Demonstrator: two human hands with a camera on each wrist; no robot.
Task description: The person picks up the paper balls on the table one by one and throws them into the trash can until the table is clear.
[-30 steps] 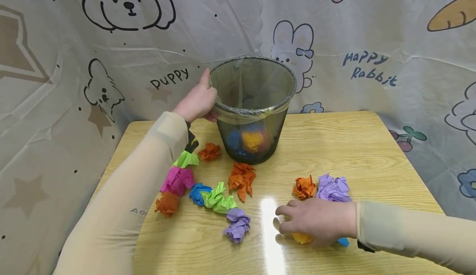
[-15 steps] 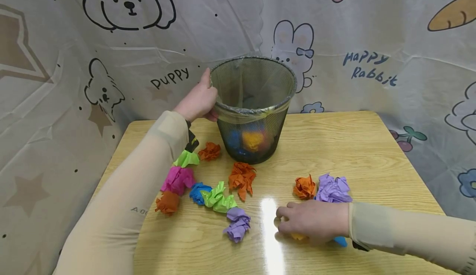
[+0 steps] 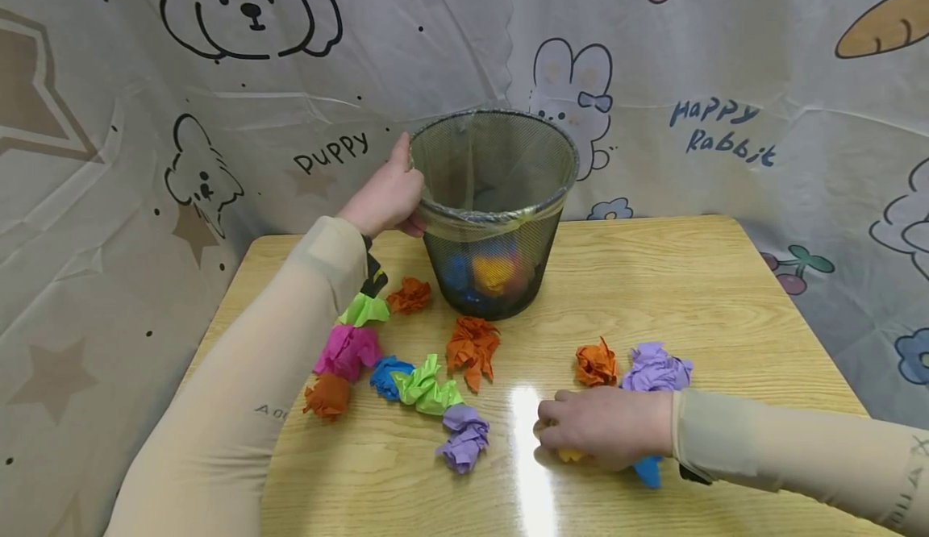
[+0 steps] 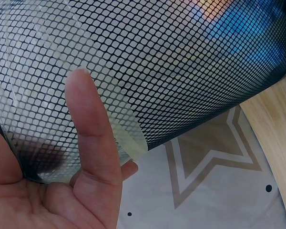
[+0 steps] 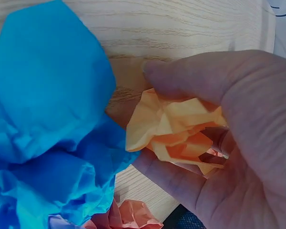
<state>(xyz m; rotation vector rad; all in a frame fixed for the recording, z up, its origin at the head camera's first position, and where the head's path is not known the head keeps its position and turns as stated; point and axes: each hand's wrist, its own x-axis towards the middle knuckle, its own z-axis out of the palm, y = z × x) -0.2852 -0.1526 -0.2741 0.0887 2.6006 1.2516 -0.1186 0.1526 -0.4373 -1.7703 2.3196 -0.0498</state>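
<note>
My left hand (image 3: 388,194) grips the rim of a black mesh wastebasket (image 3: 540,251) on its left side. In the left wrist view one finger (image 4: 93,129) lies along the outside of the mesh. Crumpled blue and yellow paper shows through the basket's lower wall. On the right half of the table, my right hand (image 3: 606,426) curls round a yellow crumpled paper ball (image 5: 174,129), thumb on one side and fingers on the other. Right beside it sits a blue crumpled paper (image 5: 52,95), mostly covered by the hand in the head view.
Orange (image 3: 596,362) and purple paper balls (image 3: 656,368) lie just beyond my right hand. Several more are scattered left of centre, among them pink (image 3: 348,351), green (image 3: 428,388) and purple ones (image 3: 463,439). A printed cloth (image 3: 450,37) hangs behind the wooden table (image 3: 675,279).
My right hand has moved slightly left and closed round the yellow paper ball. The purple paper near it shifted a little right, and more blue shows below the wrist. The left hand stays put.
</note>
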